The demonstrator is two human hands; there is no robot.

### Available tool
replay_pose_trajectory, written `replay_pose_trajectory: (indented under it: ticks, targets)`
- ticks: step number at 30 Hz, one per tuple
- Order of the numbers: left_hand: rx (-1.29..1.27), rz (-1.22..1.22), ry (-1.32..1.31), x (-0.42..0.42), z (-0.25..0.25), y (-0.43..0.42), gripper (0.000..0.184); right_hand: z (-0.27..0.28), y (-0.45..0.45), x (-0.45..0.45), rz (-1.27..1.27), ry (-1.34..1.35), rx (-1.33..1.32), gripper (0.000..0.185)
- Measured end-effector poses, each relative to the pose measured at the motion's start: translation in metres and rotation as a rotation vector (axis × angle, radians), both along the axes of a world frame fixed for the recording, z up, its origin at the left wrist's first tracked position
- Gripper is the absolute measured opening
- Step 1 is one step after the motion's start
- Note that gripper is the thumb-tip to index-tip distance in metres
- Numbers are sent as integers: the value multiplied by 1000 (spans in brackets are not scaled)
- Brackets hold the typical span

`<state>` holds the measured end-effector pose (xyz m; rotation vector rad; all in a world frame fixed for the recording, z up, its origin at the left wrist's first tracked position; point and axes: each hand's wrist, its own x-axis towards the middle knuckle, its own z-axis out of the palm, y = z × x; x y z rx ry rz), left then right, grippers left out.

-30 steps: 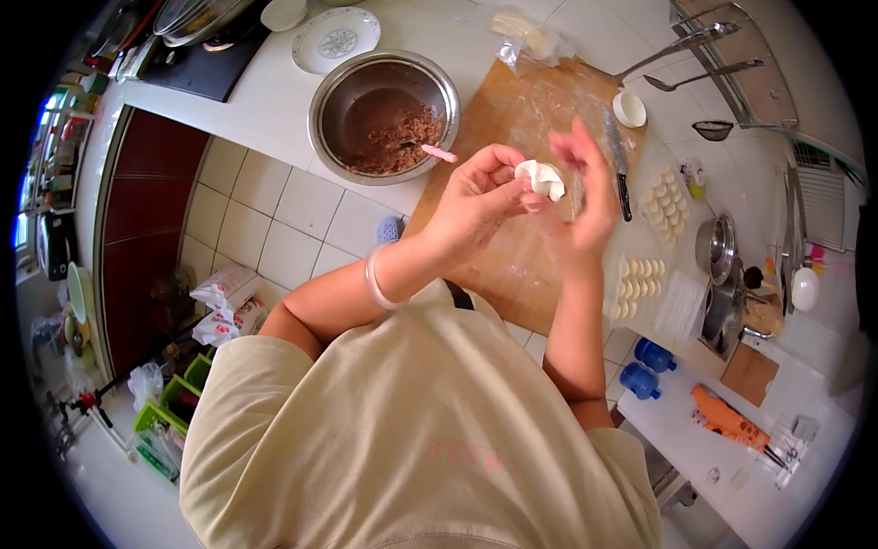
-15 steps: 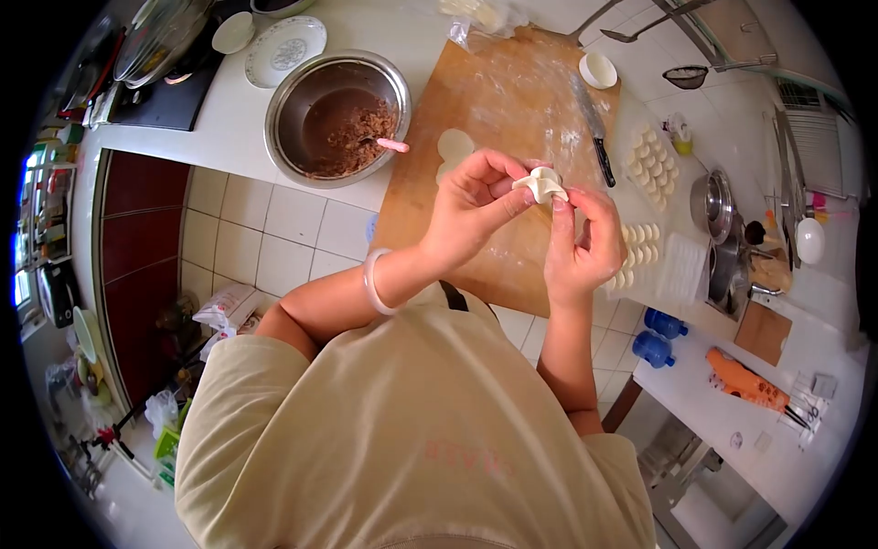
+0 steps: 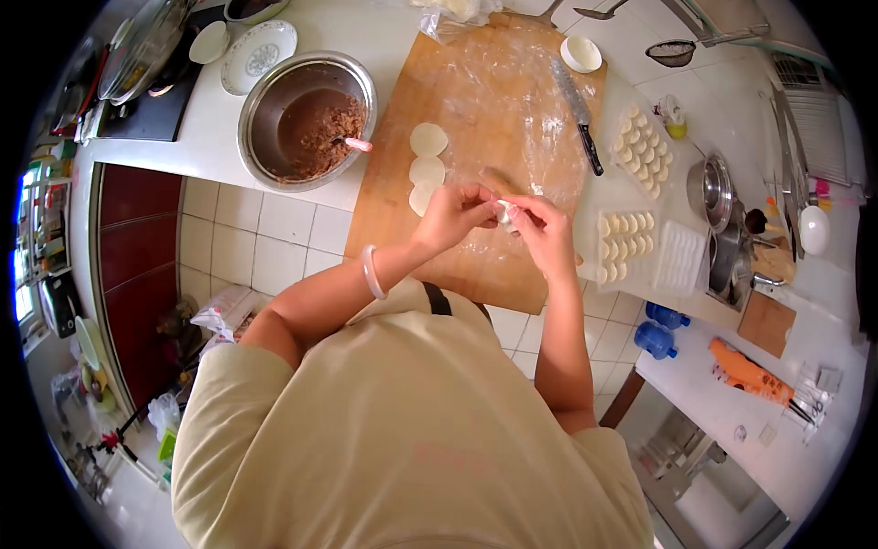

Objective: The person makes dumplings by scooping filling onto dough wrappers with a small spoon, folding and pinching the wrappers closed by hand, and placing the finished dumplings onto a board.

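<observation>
Over the wooden board (image 3: 494,101), both of my hands pinch a small white dumpling (image 3: 504,216) by its dough edge. My left hand (image 3: 455,218), with a pale bangle on its wrist, grips the left side with thumb and fingers. Fingers of my right hand (image 3: 543,231) press the other side; they partly cover the dumpling. Three round dough wrappers (image 3: 428,140) lie in a column just beyond my left hand, the nearest partly hidden by it. Behind my right hand shows the end of a wooden stick (image 3: 497,179), perhaps a rolling pin.
Left of the board stands a metal bowl (image 3: 249,119) of meat filling with a pink-handled spoon (image 3: 358,145). A knife (image 3: 585,128) and a white bowl (image 3: 581,54) are on the board's far right. Further right, trays hold rows of dumplings (image 3: 642,151).
Both hands have come lower and nearer my body with the dumpling, its edge now more pinched together. The wrappers and wooden stick show more fully as the view has shifted.
</observation>
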<state>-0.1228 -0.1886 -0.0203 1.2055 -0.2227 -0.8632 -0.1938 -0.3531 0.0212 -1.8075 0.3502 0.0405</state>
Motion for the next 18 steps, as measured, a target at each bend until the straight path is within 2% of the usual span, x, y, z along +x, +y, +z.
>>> replay_pose_trajectory:
  ticks: [1, 3, 5, 7, 9, 11, 12, 14, 18]
  targets:
    - [34, 0, 17, 3, -6, -7, 20, -8, -9, 4, -29, 127, 106, 17]
    - [73, 8, 33, 10, -15, -21, 23, -21, -31, 18, -11, 153, 190, 17]
    - [-28, 126, 243, 16, -18, -35, 31, -38, -57, 39, 10, 181, 271, 17]
    - [19, 159, 236, 19, -15, -36, 33, -62, -89, 65, -157, 222, 292, 17]
    - [69, 194, 228, 21, -17, -30, 36, -87, -125, 99, -239, 91, 104, 18]
    - [122, 74, 207, 16, -21, -10, 36, -128, -157, 131, -284, 3, -240, 17]
    - [124, 79, 205, 10, -26, 1, 36, -144, -166, 138, -280, 1, -236, 17]
    - [141, 92, 221, -3, -37, 24, 30, -163, -179, 149, -145, 28, -618, 17]
    - [211, 173, 256, -17, -44, 54, 24, -162, -173, 146, -102, 4, -636, 16]
